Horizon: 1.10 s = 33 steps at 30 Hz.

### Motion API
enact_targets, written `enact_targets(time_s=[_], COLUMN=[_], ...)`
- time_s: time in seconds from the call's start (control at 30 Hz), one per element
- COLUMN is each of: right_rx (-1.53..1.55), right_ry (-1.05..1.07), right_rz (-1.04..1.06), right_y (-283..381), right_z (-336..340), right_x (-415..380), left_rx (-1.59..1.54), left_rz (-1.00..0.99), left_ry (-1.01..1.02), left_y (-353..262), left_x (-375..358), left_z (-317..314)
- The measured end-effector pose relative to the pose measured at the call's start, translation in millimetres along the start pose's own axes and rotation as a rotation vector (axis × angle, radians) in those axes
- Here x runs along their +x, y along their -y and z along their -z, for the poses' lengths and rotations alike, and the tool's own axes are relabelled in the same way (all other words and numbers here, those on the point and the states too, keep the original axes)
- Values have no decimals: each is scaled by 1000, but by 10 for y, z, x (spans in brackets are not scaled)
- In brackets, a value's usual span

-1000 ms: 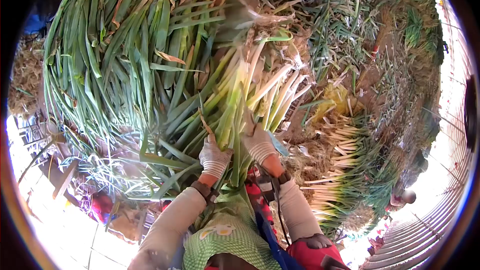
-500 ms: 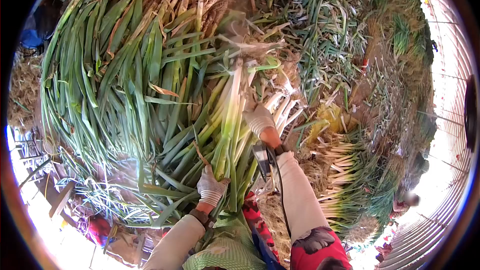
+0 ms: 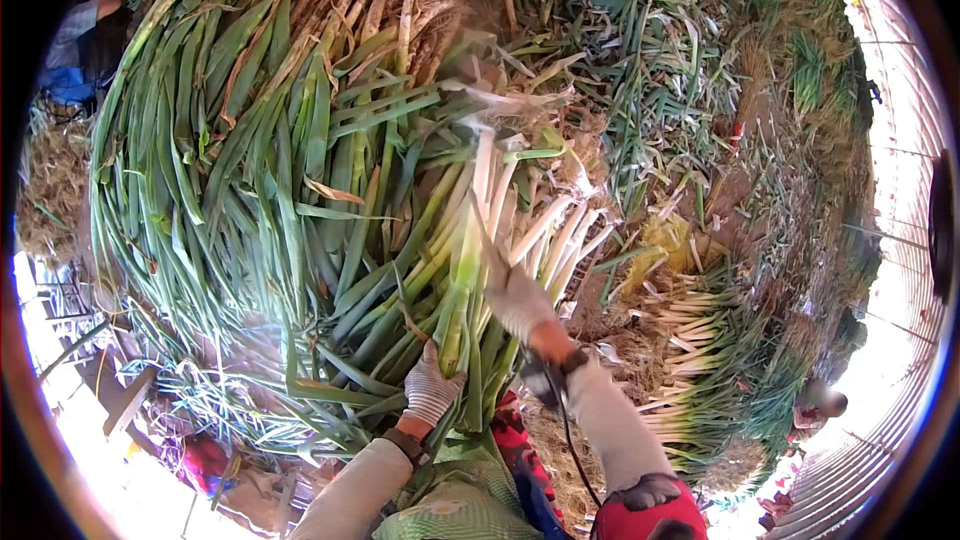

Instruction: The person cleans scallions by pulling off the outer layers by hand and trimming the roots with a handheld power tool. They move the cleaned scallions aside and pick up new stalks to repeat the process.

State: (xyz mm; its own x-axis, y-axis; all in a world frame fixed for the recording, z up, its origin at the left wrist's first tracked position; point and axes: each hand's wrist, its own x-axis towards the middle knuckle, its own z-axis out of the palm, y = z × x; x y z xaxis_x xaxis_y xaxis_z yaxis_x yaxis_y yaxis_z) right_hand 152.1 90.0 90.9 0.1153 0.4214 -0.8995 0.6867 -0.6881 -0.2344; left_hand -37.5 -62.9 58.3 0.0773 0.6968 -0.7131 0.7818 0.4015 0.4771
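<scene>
Gloved in striped fabric, my left hand point(image 3: 432, 385) is closed around the green part of a leek point(image 3: 460, 285), whose white end points away from me. My right hand point(image 3: 515, 302), also gloved, is beside the same stalk, and its fingers are smeared by motion. A thin pale strip reaches up from those fingers; I cannot make out whether they hold it. Under my right wrist is a dark object with a black cord point(image 3: 572, 430), partly hidden. Several leeks with cleaned white ends point(image 3: 565, 240) lie just right of the stalk.
A large heap of untrimmed leeks point(image 3: 250, 170) fills the left side. Leaf scraps point(image 3: 650, 60) cover the ground at the upper right. Trimmed leeks lie in a row point(image 3: 690, 340) to the right, below a yellow bag point(image 3: 660, 245). Another person point(image 3: 820, 405) is at the far right.
My right hand has moved down along the stalk toward me, uncovering more of the white ends. My left hand keeps its grip, nearly in the same place.
</scene>
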Motion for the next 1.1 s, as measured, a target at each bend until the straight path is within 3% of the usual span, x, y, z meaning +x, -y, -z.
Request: enact_targets(time_s=[0.07,0.1,0.13,0.17,0.27,0.33,0.37,0.4,0.47,0.5,0.53,0.6,0.63,0.67,0.7,0.77,0.8,0.83,0.87,0.93,0.97,1.0,1.1], right_rx=[-28,-32,135,91,-417,-107,72,293,150,-185,-246,-176,219,245,289,219,108,123,137,164,186,139,-98], right_ry=[-10,-189,-202,-202,-145,-70,-292,-172,-18,150,173,172,0,-25,-11,103,202,132,64,-65,-141,-86,99], right_rz=[-55,73,122,-18,89,-120,72,-81,8,-20,184,126,80,-11,64,185,232,228,225,207,298,276,125], right_y=[-175,-379,-545,-671,-1068,-801,-946,-917,-459,-316,-221,96,-24,74,59,37,54,39,15,-54,-77,-68,-13], right_z=[-112,-205,-297,-432,-882,-560,-599,-516,-417,-549,-592,-309,-331,-191,-223,-378,-472,-501,-521,-566,-551,-550,-634], right_x=[-409,-566,-640,-764,-773,-822,-711,-599,-816,-782,-849,-868,-744,-676,-632,-622,-634,-594,-540,-466,-457,-498,-659], left_rx=[-28,20,62,64,106,124,130,138,151,154,155,225,261,208,145,235,271,450,516,606,601,591,787], left_rz=[120,95,98,112,145,164,161,157,75,76,74,27,6,3,-231,-304,-148,-59,11,370,423,474,286], left_ry=[203,166,140,175,280,375,408,442,448,489,527,632,688,422,-26,-409,-512,-617,-692,-486,-399,-308,-364], left_y=[-158,-121,-73,3,10,-41,-60,-59,25,7,-8,-40,-108,-259,-149,-430,-515,-590,-542,-672,-674,-650,-282], left_x=[-14,-104,-201,-290,-404,-401,-402,-399,-515,-530,-522,-273,-98,81,392,1129,1492,1865,2232,2599,2679,2726,2834], left_z=[153,63,-46,-138,-187,-120,-95,-80,-119,-66,-10,270,500,813,935,1776,2056,2403,2689,3115,3226,3297,3521])
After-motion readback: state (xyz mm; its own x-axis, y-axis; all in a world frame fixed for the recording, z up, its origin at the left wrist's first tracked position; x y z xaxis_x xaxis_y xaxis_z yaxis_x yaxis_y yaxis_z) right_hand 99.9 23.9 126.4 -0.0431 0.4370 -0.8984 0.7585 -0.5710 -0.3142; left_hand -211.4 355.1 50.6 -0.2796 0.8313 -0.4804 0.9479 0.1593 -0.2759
